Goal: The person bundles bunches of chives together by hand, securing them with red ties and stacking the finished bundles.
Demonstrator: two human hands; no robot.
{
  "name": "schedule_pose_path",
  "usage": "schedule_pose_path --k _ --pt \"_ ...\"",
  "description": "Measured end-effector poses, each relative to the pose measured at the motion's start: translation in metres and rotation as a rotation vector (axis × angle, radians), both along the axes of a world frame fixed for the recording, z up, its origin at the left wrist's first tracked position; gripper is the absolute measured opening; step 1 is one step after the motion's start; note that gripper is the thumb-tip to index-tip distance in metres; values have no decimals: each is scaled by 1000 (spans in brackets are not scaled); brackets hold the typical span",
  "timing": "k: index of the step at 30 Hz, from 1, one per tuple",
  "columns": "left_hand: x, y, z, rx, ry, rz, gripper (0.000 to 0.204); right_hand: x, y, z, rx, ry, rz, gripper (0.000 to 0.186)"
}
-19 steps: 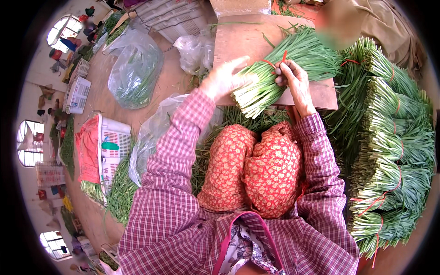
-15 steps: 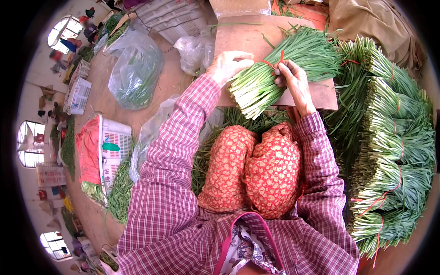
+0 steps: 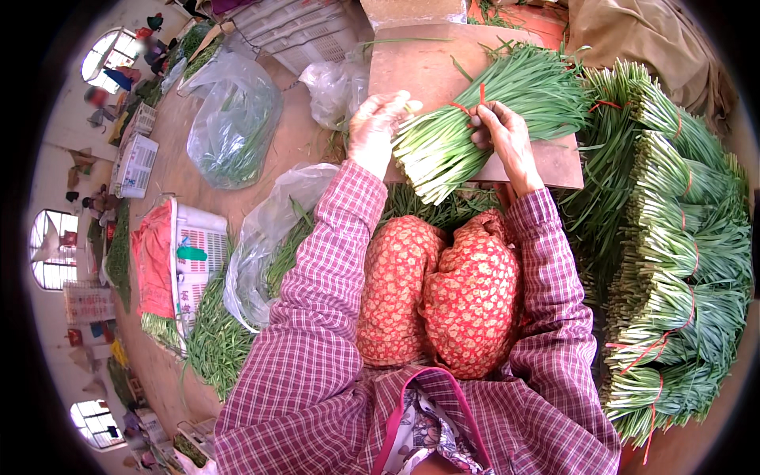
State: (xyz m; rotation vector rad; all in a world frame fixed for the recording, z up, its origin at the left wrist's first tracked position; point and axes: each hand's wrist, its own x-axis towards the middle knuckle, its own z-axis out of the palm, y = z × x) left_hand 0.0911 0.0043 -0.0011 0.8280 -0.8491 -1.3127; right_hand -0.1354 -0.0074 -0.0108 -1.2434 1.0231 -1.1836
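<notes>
Here, we see 2 bare hands at work on 1 bunch (image 3: pixel 522 87) of long green leaves. The bunch lies on 1 tabletop (image 3: pixel 412 67), and its pale stem ends poke out past the near edge. 1 red tie (image 3: pixel 482 93) goes around it, and 1 end of the tie sticks up.

The right hand (image 3: pixel 500 131) is on top of the bunch, with its thumb and fingertips pinching the red tie. The left hand (image 3: pixel 381 123) is just beside the stems. Its fingers are bent in, but we cannot tell if they pinch anything.

On the right, we see 1 big pile (image 3: pixel 673 253) of tied bunches. We count at least 6 there, but they overlap too much to be sure. On the left, we find 3 plastic bags (image 3: pixel 235 119), and at least 2 have greens in them. Near them is 1 white basket (image 3: pixel 210 237) with 1 red cloth (image 3: pixel 152 257) over its side. Loose greens (image 3: pixel 218 340) lie next to it. Under the arms, we see 2 knees (image 3: pixel 473 305) in red flowery cloth. Far to the left, we count 3 windows (image 3: pixel 54 247).
</notes>
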Motion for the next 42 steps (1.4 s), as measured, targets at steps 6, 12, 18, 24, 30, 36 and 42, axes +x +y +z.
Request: schedule_pose_path --k 6,12,18,24,30,36,42 --pt "64 19 14 -231 205 -235 20 4 -3 2 39 8 26 25" --pt "5 66 76 -401 -1642 233 102 4 -8 0 41 -135 26 23" --pt "-66 49 25 -294 -2017 110 140 5 -12 24 -185 140 -14 22" --pt "-31 13 55 -434 -1707 -114 123 11 -21 72 -425 237 -27 24" --pt "-5 -8 112 -103 -1264 -709 112 11 -42 94 -302 151 71 25" --pt "-23 -43 83 -122 -1746 -817 130 17 -80 20 157 -148 149 21" --pt "-62 -31 57 -35 -2094 -547 130 13 -108 4 230 -308 132 20"
